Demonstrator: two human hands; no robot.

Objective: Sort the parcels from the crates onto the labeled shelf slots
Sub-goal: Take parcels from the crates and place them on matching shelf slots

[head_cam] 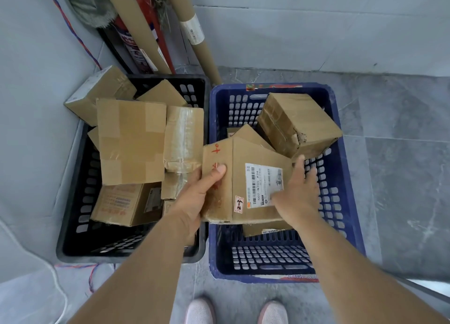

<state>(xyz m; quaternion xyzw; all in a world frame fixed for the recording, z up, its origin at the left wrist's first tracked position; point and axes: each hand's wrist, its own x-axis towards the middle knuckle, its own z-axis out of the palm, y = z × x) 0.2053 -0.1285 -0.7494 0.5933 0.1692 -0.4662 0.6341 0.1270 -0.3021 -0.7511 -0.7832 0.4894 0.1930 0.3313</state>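
A flat, creased brown cardboard parcel [243,185] with a white printed label [264,185] and red handwriting hangs over the left, near part of a perforated blue plastic crate [263,272]. The left hand [199,192] clasps its left side, thumb [219,170] pressed on the top face and fingers hidden beneath. The right hand [298,189] lies against its right edge with fingers nearly straight, not curled round it. A blocky taped box [297,121] leans on the blue crate's far right. Left of it, a black slotted crate [121,256] holds piled boxes on grey marbled tile [401,177]
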